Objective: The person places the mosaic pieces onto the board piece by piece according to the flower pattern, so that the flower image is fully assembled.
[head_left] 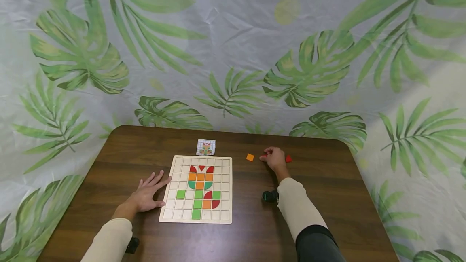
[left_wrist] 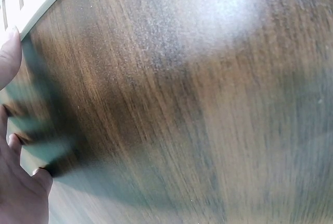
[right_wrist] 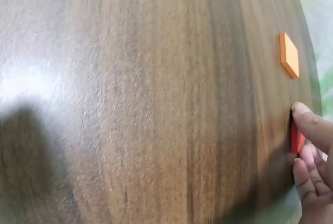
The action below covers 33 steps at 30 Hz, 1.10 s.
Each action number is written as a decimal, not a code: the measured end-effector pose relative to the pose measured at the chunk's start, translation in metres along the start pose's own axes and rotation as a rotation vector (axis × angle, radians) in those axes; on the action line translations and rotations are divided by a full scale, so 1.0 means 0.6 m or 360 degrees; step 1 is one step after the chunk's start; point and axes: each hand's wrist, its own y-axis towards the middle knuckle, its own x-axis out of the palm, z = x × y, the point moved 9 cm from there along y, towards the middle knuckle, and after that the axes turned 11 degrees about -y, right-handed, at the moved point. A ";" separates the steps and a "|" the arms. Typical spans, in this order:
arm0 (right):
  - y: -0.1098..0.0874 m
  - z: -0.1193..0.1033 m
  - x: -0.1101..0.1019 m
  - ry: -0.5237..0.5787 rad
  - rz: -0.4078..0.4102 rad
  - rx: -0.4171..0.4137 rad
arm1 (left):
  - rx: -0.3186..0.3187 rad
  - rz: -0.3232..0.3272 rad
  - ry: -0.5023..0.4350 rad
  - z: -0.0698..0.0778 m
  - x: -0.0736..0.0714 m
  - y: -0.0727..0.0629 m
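The light wooden grid board (head_left: 178,209) lies on the table, with red, orange and green tiles set in its squares. My left hand (head_left: 146,196) rests at the board's left edge, fingers spread, thumb and forefinger touching the rim. In the left wrist view, the thumb meets a corner of the board (left_wrist: 44,8). Right of the board, my right hand (head_left: 275,159) pinches a red tile (right_wrist: 296,138) between thumb and fingers, at the tabletop. Much of that tile is hidden by the fingers. An orange square tile (head_left: 250,157) lies just left of this hand.
A small pattern card (head_left: 206,147) showing a similar tile picture lies behind the board. Another red tile (head_left: 289,158) sits right of my right hand. The brown wooden table (head_left: 251,229) ends at the back against a leaf-patterned cloth (head_left: 236,31).
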 end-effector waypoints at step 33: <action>-0.017 0.020 -0.002 -0.0019 0.0006 0.0051 | 0.0025 0.0022 0.0002 -0.002 0.001 0.000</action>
